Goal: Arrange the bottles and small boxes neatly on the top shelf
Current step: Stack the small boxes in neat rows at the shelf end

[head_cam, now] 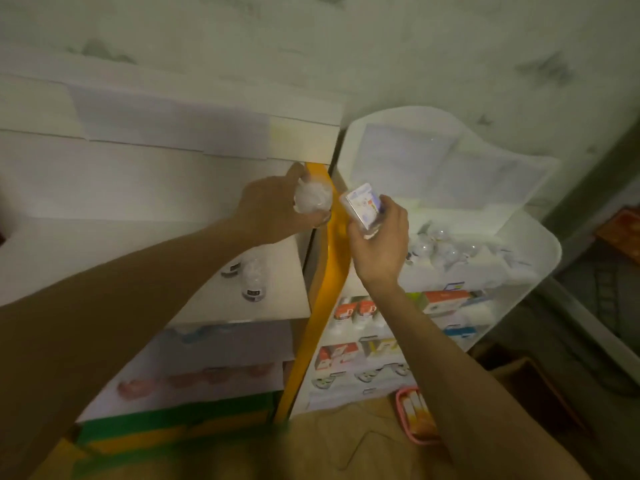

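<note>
Shelf edge (pixel 270 271): bottle (pixel 311 199) w/ box (pixel 363 206)

small shop or pharmacy, white shelves (pixel 526 237) stocked with boxed goods (pixel 446 301), bottles (pixel 433 247)

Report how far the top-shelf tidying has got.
Done: two small clear bottles stand on the beige top shelf. In hand: left hand grips a clear bottle; right hand holds a small white box. Left: placing both.
</note>
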`<control>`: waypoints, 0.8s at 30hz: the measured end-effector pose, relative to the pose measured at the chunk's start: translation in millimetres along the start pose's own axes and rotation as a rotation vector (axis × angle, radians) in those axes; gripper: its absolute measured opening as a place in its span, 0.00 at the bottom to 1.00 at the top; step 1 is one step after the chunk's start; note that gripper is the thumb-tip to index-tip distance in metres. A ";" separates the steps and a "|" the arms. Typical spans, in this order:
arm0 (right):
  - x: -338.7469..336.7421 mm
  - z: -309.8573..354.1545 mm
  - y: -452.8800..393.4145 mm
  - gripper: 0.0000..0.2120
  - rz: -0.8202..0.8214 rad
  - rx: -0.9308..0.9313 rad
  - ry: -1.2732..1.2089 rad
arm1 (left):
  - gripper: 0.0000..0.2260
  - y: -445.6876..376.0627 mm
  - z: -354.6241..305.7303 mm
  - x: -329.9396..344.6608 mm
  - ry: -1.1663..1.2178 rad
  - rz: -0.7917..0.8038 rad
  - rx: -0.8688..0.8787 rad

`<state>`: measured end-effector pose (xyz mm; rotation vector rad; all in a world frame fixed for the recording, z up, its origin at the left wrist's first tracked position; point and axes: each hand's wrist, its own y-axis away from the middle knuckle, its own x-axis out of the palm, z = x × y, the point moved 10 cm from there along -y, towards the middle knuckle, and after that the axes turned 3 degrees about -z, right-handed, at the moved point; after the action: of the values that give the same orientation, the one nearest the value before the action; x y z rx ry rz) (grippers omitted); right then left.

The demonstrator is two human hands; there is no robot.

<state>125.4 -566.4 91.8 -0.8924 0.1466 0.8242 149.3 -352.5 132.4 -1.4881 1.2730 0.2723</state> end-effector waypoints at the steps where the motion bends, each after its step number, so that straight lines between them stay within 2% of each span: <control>1: -8.8 -21.9 -1.7 0.30 0.006 0.023 0.023 | 0.39 -5.1 -17.2 11.2 -0.005 0.033 0.024; 8: -49.5 -189.3 -0.7 0.32 0.247 0.180 0.156 | 0.31 -41.7 -117.0 128.6 -0.135 0.184 0.171; 13: -70.1 -278.7 -16.1 0.32 0.430 0.215 0.212 | 0.32 -47.5 -150.6 236.1 -0.231 0.405 0.118; 20: -69.7 -348.5 -28.1 0.32 0.549 0.225 0.210 | 0.28 -48.8 -160.3 313.7 -0.530 0.652 0.114; 24: -52.3 -363.3 -29.2 0.29 0.593 0.214 0.170 | 0.27 -54.0 -159.8 330.1 -0.657 0.707 0.099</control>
<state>186.3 -875.2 -99.3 -0.7189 0.6594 1.2528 251.7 -674.0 -21.0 -0.7078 1.1855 1.0495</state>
